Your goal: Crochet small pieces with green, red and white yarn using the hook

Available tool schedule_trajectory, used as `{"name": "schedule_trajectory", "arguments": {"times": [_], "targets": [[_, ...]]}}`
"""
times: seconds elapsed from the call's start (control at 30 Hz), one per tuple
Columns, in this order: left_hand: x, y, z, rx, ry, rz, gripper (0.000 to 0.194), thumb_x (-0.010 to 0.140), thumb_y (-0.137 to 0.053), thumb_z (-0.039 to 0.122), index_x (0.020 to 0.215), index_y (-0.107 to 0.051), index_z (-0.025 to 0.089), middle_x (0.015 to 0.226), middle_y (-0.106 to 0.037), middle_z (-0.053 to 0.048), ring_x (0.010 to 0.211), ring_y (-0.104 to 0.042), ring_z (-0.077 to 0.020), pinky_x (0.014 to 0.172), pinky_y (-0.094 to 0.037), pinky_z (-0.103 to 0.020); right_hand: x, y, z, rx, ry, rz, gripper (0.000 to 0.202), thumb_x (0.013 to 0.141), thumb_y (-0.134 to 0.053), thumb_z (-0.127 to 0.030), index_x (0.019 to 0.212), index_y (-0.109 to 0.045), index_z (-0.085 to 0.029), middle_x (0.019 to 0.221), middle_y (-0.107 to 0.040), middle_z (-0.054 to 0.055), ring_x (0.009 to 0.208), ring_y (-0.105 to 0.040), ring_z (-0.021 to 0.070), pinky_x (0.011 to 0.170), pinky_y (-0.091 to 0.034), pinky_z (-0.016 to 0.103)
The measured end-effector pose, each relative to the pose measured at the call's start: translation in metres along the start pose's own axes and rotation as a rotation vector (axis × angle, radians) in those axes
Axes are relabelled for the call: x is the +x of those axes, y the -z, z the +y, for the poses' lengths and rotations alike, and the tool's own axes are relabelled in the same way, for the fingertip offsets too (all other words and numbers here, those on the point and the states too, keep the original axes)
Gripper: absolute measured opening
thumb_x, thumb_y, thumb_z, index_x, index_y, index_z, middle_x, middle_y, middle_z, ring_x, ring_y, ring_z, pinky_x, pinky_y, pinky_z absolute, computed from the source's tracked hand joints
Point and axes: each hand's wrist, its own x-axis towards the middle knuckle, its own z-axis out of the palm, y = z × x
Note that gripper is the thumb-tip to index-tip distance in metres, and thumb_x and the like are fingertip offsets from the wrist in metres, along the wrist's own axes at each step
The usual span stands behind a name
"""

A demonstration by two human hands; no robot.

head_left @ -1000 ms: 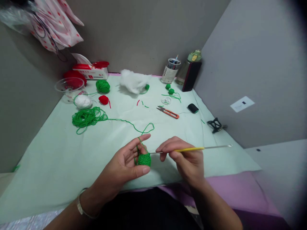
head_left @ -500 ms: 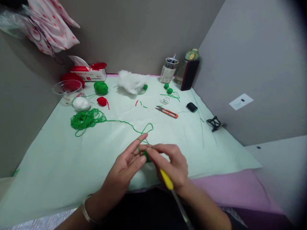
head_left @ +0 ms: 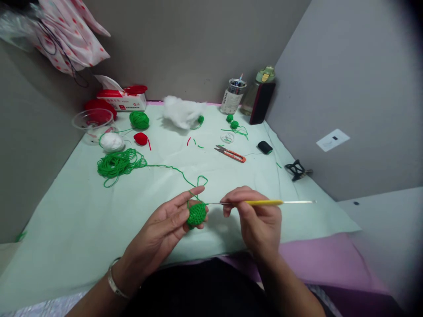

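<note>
Clear cup: an open plastic cup (head_left: 93,119) stands at the far left, with a white yarn ball (head_left: 112,142) just beside it.
Green skein: a loose, looped heap (head_left: 120,164) lies on the pale green cloth (head_left: 158,185), nearer the person than the white ball; a strand trails right, towards the hands.
Tissue box: a red and white box (head_left: 127,102) sits at the back, with a green yarn ball (head_left: 139,119) and a red yarn ball (head_left: 141,139) in front.
Left hand: the left hand (head_left: 168,222) has its thumb and fingers clamped on the green crochet piece, index finger extended with yarn over it.
Green crochet piece: the small rounded piece (head_left: 197,214) is held above the cloth, near its front edge.
White stuffing: a fluffy clump (head_left: 181,112) lies at the back.
Right hand: the right hand (head_left: 256,215) has its fingers closed around the crochet hook (head_left: 264,203), held nearly level; its tip seems to meet the piece's upper edge, though it is small to make out.
Orange snips: they (head_left: 231,154) lie beyond the right hand.
Black clip: it (head_left: 297,170) lies near the right wall.
</note>
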Motion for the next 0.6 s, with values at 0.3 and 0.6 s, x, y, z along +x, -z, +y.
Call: {"name": "schedule_trajectory", "arguments": {"times": [0.3, 0.6], "targets": [[0.003, 0.004, -0.011, 0.263, -0.141, -0.076, 0.063, 0.087, -0.082, 0.019, 0.144, -0.063, 0.040, 0.103, -0.068, 0.000, 0.096, -0.070, -0.0153, 0.094, -0.053, -0.028, 0.000, -0.008, 0.004, 0.187, -0.181, -0.143, 0.014, 0.098, -0.069, -0.032, 0.099, -0.082, -0.027, 0.091, -0.074, 0.004, 0.074, -0.066, 0.0142, 0.063, -0.054, 0.027], [0.001, 0.004, -0.004, 0.514, -0.164, 0.063, 0.075, 0.075, -0.091, 0.016, 0.141, -0.064, 0.038, 0.096, -0.061, 0.003, 0.104, -0.062, -0.0162, 0.104, -0.047, -0.029, -0.005, -0.009, 0.011, 0.180, -0.142, -0.139, 0.014, 0.101, -0.067, -0.031, 0.104, -0.080, -0.029, 0.094, -0.077, 0.002, 0.077, -0.065, 0.0136, 0.071, -0.052, 0.029]]}}
